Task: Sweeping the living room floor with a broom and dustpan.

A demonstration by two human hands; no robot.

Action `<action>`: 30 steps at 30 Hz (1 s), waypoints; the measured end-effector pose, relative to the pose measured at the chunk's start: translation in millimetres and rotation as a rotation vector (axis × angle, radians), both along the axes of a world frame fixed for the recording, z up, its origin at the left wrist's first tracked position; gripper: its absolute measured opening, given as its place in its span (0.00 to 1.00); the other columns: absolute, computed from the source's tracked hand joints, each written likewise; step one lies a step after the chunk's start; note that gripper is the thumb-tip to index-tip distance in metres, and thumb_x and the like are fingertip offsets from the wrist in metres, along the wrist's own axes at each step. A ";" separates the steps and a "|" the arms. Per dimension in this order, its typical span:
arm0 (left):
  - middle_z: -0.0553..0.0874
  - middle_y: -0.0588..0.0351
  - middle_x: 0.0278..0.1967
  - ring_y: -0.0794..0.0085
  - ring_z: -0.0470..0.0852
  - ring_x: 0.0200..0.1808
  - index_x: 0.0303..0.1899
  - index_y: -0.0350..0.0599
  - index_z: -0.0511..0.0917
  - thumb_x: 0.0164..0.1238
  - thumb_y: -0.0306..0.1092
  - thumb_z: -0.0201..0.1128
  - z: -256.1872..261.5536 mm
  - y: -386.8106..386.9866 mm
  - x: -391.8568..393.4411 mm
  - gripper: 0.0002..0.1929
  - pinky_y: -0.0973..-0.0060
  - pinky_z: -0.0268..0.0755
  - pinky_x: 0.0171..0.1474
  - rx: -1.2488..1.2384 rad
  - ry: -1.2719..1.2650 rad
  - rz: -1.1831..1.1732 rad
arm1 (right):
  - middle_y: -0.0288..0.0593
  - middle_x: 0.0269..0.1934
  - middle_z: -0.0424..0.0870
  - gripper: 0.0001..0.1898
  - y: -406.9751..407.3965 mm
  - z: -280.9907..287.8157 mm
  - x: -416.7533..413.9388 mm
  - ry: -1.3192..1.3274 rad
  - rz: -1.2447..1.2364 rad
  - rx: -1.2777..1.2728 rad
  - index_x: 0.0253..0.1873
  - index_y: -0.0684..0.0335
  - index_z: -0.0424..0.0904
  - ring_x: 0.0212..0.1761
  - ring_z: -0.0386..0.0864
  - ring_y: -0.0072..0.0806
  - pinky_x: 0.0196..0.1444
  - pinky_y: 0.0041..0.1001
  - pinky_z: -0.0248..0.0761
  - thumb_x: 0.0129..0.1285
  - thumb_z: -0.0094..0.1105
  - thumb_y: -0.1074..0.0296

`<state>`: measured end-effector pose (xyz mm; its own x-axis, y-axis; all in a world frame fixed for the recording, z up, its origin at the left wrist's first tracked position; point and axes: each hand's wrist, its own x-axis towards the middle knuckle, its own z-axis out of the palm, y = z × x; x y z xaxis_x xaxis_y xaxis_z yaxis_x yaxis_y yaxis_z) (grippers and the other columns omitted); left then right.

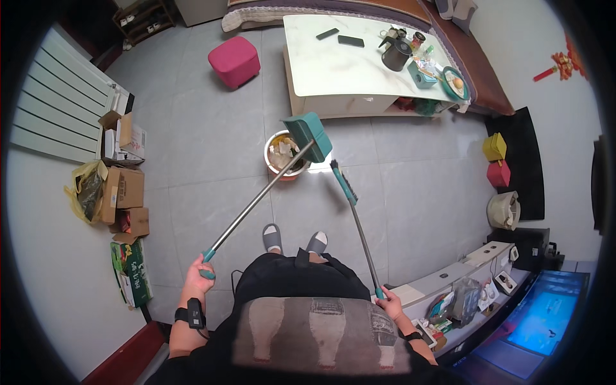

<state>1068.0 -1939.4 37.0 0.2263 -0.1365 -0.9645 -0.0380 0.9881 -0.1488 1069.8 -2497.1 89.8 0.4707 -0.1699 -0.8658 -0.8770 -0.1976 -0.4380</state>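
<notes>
My left hand (199, 275) grips the teal end of a long-handled dustpan (315, 137), whose metal pole slants away from me. The dustpan's teal pan is tilted over the right rim of a round trash bin (267, 161); I cannot tell whether they touch. Crumpled waste (283, 151) lies inside the bin. My right hand (391, 304) is closed around the handle of a teal broom (344, 183) with dark bristles. The broom head is to the right of the bin, apart from it, and seems to be held off the tiled floor (216, 202).
A marble-patterned coffee table (337, 72) stands beyond the bin, bearing a dark kettle (397, 54). A pink stool (235, 62) is at its left. Cardboard boxes (130, 187) line the left wall. A TV cabinet (433, 284) and a lit screen (544, 317) are at my right.
</notes>
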 end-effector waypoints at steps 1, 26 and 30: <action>0.65 0.65 0.14 0.84 0.64 0.11 0.24 0.49 0.62 0.60 0.36 0.56 1.5 1.9 -0.3 0.12 0.89 0.59 0.14 0.014 -0.010 -0.043 | 0.34 0.26 0.76 0.28 3.0 4.2 3.8 -0.003 0.006 0.003 0.59 0.64 0.64 0.25 0.71 0.15 0.32 0.18 0.67 0.51 0.60 0.77; 0.72 0.60 0.23 0.75 0.75 0.25 0.37 0.41 0.67 0.60 0.31 0.55 -18.5 -24.8 -9.5 0.07 0.79 0.75 0.31 0.213 0.158 -0.065 | 0.38 0.20 0.71 0.32 7.5 -5.2 26.9 -0.090 0.006 0.067 0.63 0.54 0.56 0.11 0.67 0.21 0.10 0.23 0.62 0.53 0.53 0.80; 0.74 0.58 0.31 0.72 0.77 0.31 0.43 0.40 0.66 0.59 0.30 0.56 -6.7 -28.2 -3.5 0.12 0.74 0.77 0.35 0.231 0.177 -0.347 | 0.37 0.20 0.71 0.32 20.7 15.7 31.4 -0.161 -0.014 0.174 0.64 0.54 0.55 0.11 0.67 0.20 0.10 0.22 0.61 0.54 0.53 0.80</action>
<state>1064.5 -1967.5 30.3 0.0341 0.0480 -0.9983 0.2966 0.9533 0.0560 1101.2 -2476.3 105.6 0.6034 -0.0322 -0.7968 -0.7954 -0.0955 -0.5985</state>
